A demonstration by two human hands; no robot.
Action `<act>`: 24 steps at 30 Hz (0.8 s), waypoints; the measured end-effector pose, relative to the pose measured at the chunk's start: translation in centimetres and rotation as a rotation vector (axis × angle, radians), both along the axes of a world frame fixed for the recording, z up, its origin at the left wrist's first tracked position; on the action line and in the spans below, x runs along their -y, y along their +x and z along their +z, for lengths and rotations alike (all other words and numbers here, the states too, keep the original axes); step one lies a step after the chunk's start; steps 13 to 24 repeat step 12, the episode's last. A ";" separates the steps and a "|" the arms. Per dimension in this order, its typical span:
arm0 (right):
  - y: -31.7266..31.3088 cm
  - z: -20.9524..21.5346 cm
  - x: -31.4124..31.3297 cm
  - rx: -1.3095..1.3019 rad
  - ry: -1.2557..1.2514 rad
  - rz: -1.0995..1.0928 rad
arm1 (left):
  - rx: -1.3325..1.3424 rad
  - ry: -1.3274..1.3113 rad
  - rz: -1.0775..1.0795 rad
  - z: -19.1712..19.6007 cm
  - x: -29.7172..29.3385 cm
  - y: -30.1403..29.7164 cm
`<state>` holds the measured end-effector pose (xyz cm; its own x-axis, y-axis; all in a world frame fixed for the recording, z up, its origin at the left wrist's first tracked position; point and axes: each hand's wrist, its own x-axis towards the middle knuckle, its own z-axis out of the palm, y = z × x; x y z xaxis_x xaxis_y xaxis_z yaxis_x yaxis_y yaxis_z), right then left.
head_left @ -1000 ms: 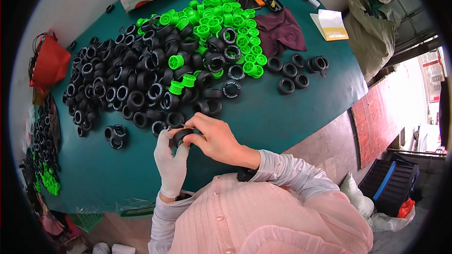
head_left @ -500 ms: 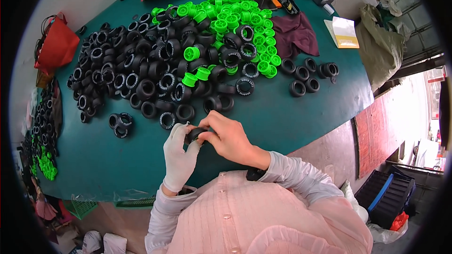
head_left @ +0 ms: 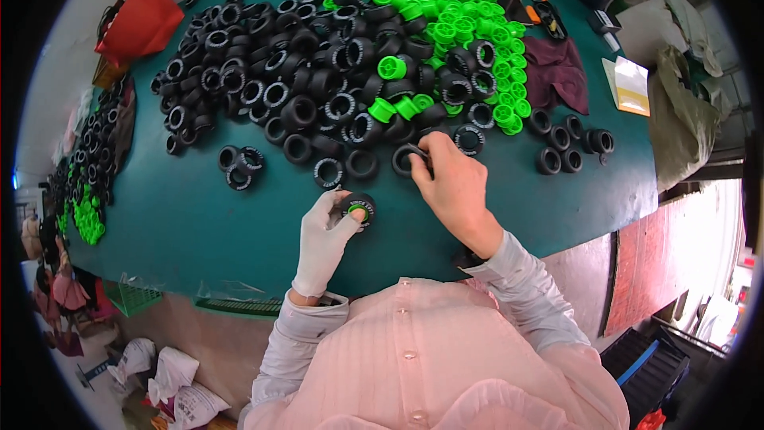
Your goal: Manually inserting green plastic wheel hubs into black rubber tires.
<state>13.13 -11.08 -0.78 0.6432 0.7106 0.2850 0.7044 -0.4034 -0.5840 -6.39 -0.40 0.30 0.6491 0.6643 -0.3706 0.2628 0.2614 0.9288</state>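
Green worktop (head_left: 199, 215) fills most of my view, curving with the lens. My left hand (head_left: 322, 243), in a white glove, grips a small black tyre with a green hub (head_left: 360, 209) between thumb and fingers, holding it just above the worktop near its front edge. My right hand (head_left: 446, 183) is bare; its fingertips pinch the rim of a plain black tyre (head_left: 406, 159) that lies on the worktop just ahead of it, at the near edge of the pile.

Beyond both hands spreads a big heap of black tyres (head_left: 278, 72), many with pale lettering on their sides. Bright green hubs (head_left: 469, 40) are piled at the far right of that heap, with a few scattered among the tyres. A small cluster of finished wheels (head_left: 569, 143) sits apart to the right. A dark red cloth (head_left: 557, 72) lies beside the hubs, and a red bag (head_left: 139, 20) stands at the far left corner. My pink sleeves show at the bottom.
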 end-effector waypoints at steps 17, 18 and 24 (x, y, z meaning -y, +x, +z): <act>-1.8 1.8 1.0 -0.449 -0.160 0.325 | 0.016 -0.134 -0.017 0.9 0.1 -0.2; -1.8 1.8 1.0 -0.449 -0.160 0.325 | 0.016 -0.134 -0.017 0.9 0.1 -0.2; -1.8 1.8 1.0 -0.449 -0.160 0.325 | 0.016 -0.134 -0.017 0.9 0.1 -0.2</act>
